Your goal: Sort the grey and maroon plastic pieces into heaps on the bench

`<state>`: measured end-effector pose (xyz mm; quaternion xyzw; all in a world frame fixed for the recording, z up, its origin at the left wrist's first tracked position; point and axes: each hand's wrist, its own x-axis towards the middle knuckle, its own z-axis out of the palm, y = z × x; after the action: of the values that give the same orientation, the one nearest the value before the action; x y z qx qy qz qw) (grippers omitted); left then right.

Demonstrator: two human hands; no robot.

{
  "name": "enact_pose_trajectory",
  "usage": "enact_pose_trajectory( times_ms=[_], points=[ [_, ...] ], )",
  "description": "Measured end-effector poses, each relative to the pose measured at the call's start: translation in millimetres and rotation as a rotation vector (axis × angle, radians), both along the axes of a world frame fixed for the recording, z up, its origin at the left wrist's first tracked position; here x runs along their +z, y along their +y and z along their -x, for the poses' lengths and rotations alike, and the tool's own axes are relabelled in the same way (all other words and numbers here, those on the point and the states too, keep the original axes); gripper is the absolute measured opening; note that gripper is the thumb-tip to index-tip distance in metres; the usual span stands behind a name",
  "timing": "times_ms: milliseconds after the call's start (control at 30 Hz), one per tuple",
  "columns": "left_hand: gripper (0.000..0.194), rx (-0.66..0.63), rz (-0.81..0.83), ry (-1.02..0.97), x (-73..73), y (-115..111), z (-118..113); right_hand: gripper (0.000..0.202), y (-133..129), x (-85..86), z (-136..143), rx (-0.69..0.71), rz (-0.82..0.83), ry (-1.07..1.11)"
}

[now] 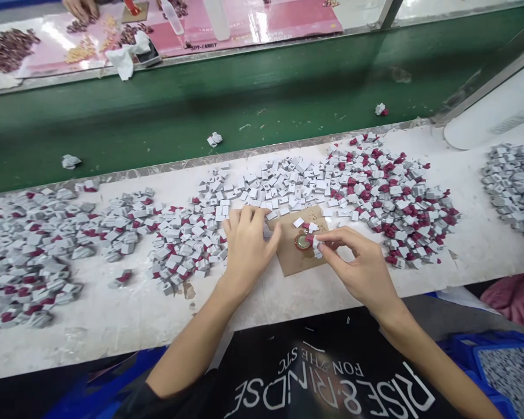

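Note:
My right hand pinches a small grey and maroon plastic piece between thumb and fingertips. The piece is just at the right side of a small round dish with a reddish rim and a greenish middle. That dish sits on a square of brown cardboard, where a few loose grey and maroon bits also lie. To the left, my left hand reaches over the near edge of a heap of grey pieces, fingers bent and thumb apart. A grey piece shows by its thumb; whether it is gripped is unclear.
Grey and maroon pieces are heaped at right, with more heaps at left. Beyond the table runs a green conveyor belt carrying a few pieces. A co-worker's hand is at the far bench. A blue crate stands lower right.

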<state>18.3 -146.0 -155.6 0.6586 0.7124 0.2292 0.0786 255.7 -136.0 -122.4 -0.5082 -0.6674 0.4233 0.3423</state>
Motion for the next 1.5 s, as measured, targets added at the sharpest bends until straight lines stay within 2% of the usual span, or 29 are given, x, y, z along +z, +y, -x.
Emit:
enact_pose_trajectory(
  times_ms=[133, 333, 567, 667, 800, 933, 1067, 1233, 1400, 1500],
  points=[
    [0.006, 0.021, 0.014, 0.016, -4.7, 11.1, 0.1, 0.011, 0.6, -1.9, 2.3, 0.024, -0.005, -0.024],
    [0.014, -0.043, -0.003, 0.006, -6.4, 12.4, 3.2, 0.010, 1.3, -5.2, 4.6, 0.036, -0.016, -0.028],
    [0.013, -0.071, 0.007, -0.043, 4.6, 9.0, 1.2, 0.009, 1.5, -2.0, 5.4, 0.034, 0.005, -0.007],
    [0.012, -0.064, 0.033, -0.235, 13.9, 8.6, -0.2, 0.009, 0.9, -0.7, 4.5, 0.032, 0.033, -0.010],
    [0.008, -0.038, 0.139, -0.701, 23.5, 10.4, -1.4, 0.010, 0.5, 0.9, 4.6, 0.031, 0.044, -0.027],
    [0.015, -0.078, 0.253, -1.136, 26.6, 14.7, -1.6, 0.012, 2.2, 3.2, 5.4, 0.043, 0.040, -0.038],
    [0.016, -0.082, 0.332, -1.346, 27.7, 19.5, 0.1, 0.014, 3.5, 5.2, 5.9, 0.066, 0.062, -0.049],
    [0.030, -0.085, 0.389, -1.333, 29.9, 23.1, 2.4, 0.008, 6.4, 7.7, 3.2, -0.016, 0.082, 0.051],
    [0.020, -0.155, 0.345, -1.210, 27.1, 27.1, 2.4, 0.009, 18.1, 6.4, -3.7, -0.141, 0.207, 0.306],
    [0.024, -0.174, 0.376, -1.170, 24.8, 31.3, 2.1, 0.011, 25.9, 3.2, -5.2, -0.183, 0.255, 0.413]
  ],
)
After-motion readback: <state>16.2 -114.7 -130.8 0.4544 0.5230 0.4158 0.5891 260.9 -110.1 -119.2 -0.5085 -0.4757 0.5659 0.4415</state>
